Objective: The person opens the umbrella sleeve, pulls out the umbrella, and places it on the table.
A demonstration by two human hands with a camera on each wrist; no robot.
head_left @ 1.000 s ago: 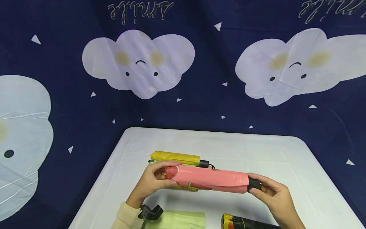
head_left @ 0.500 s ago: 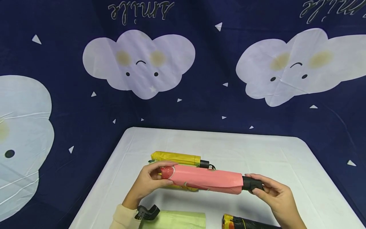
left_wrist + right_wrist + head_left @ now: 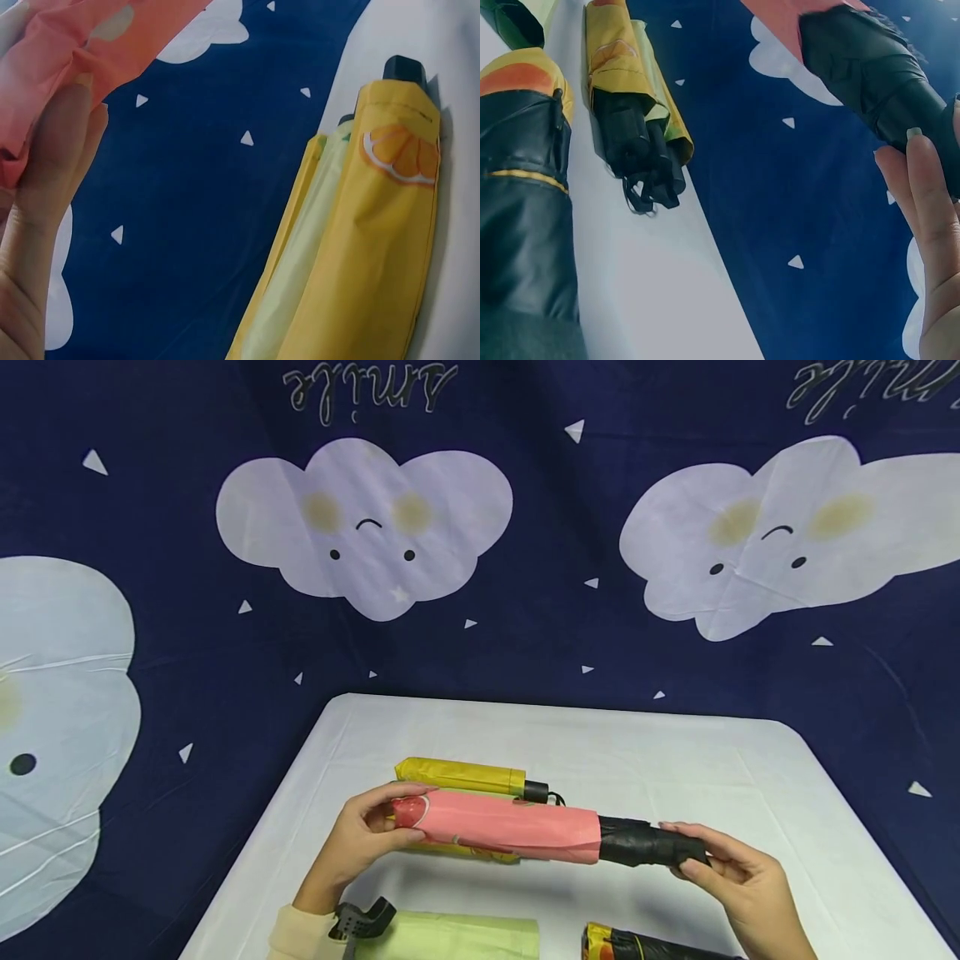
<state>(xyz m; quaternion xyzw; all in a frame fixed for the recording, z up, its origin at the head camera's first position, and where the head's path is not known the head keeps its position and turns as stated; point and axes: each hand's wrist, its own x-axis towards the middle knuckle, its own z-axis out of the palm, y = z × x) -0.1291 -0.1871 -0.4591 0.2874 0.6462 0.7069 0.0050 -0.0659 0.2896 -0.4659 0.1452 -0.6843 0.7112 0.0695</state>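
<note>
A pink fruit-print umbrella sleeve (image 3: pixel 517 828) is held above the table, nearly level. My left hand (image 3: pixel 351 839) pinches its red-patterned end between thumb and fingers. From the other end protrudes a folded black umbrella (image 3: pixel 637 842), partly inside the sleeve. My right hand (image 3: pixel 753 881) grips the umbrella's outer end. In the right wrist view the black cloth of this umbrella (image 3: pixel 862 71) shows beside the sleeve's mouth. How much of it is still inside is hidden.
Behind the sleeve, several sleeved umbrellas lie side by side, among them a yellow one (image 3: pixel 461 772) and one with an orange-slice print (image 3: pixel 375 232). Nearer me are a light green sleeve (image 3: pixel 465 935) and a black folded umbrella with a yellow-orange end (image 3: pixel 652 943). The table (image 3: pixel 600 739) is white.
My left hand has moved left with the sleeve, and my right hand slightly right with the umbrella's end. Much more black umbrella shows outside the sleeve.
</note>
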